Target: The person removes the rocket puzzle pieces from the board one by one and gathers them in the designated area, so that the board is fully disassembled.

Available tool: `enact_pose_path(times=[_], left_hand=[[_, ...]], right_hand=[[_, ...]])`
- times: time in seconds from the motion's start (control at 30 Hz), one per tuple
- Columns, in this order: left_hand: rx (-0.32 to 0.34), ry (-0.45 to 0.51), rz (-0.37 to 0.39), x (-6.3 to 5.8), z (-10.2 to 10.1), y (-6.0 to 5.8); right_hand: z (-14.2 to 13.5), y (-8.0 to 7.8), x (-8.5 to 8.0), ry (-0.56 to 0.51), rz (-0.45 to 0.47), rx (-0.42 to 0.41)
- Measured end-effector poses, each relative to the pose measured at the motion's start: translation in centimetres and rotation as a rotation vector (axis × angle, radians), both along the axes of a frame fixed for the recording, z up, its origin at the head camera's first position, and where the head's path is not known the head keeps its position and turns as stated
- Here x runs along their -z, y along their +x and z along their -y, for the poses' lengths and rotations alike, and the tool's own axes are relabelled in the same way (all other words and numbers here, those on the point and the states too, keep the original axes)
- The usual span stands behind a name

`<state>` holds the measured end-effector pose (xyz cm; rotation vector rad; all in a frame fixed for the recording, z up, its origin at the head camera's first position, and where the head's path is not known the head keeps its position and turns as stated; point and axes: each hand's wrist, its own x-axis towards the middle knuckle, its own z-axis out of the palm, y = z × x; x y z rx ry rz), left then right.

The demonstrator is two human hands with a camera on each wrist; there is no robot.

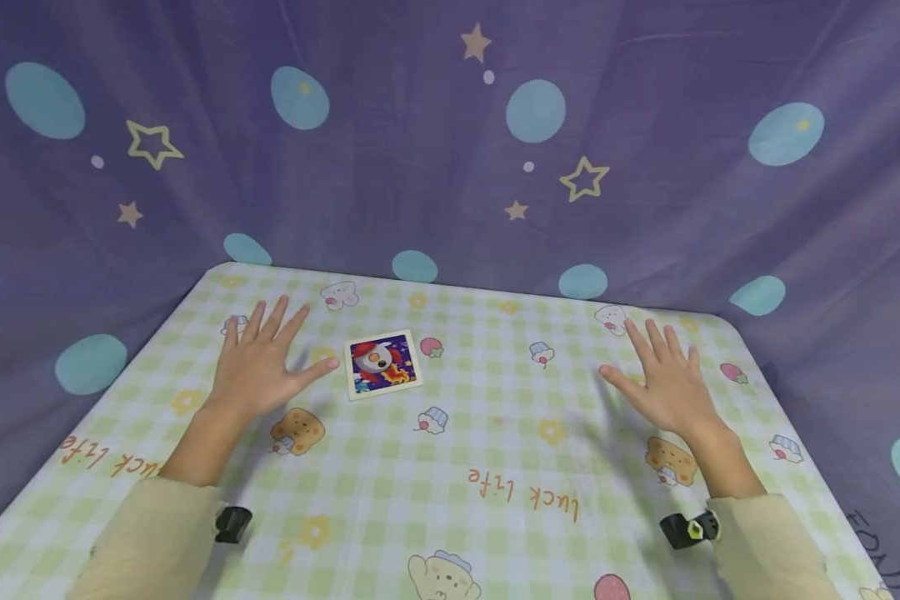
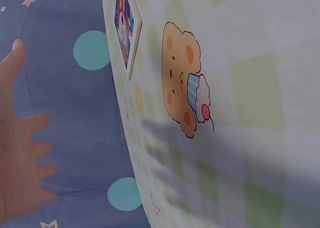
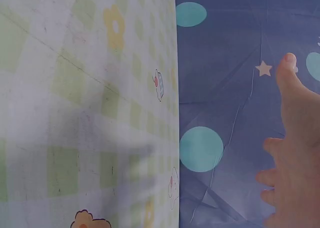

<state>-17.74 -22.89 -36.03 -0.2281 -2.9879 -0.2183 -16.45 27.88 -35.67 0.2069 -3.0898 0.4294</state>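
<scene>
A square picture board (image 1: 383,364) with a cream border lies flat on the table, left of the middle; a red and white cartoon rocket with flames on dark blue fills it. Just left of it in the head view, my left hand (image 1: 253,372) is held over the table with fingers spread, the thumb tip close to the board's edge. In the left wrist view the board (image 2: 124,31) appears at the top, the hand (image 2: 22,153) at the left. Far to the right, my right hand (image 1: 673,385) also hovers, fingers spread and holding nothing; the right wrist view shows this hand (image 3: 295,153) above the table.
A green-and-white checked cloth (image 1: 495,450) with printed bears, cupcakes and flowers covers the table. Behind it and at the sides hangs a purple curtain (image 1: 420,167) with stars and teal dots. Small black devices (image 1: 232,524) are worn at both wrists.
</scene>
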Motion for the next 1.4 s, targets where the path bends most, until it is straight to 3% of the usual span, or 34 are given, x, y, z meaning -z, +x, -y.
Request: enact_pose_path(times=[0.27, 0.43, 0.7, 0.97, 1.4], left_hand=[[0.006, 0.012, -0.073, 0.2, 0.1, -0.3], [0.040, 0.014, -0.080, 0.7, -0.2, -0.5], [0.113, 0.075, -0.009, 2.3, -1.0, -0.9], [0.172, 0.146, 0.070, 3.6, -2.9, -1.4], [0.151, 0.196, 0.222, 5.1, -5.7, -2.9]], right_hand=[[0.5, -0.8, -0.2, -0.073, 0.004, -0.025], [1.1, -1.2, 0.2, -0.140, 0.021, -0.032], [3.1, -2.0, 1.3, -0.202, 0.028, -0.066], [7.2, -3.3, 3.1, -0.274, 0.023, -0.137], [15.5, -5.6, 4.8, -0.267, 0.059, -0.268]])
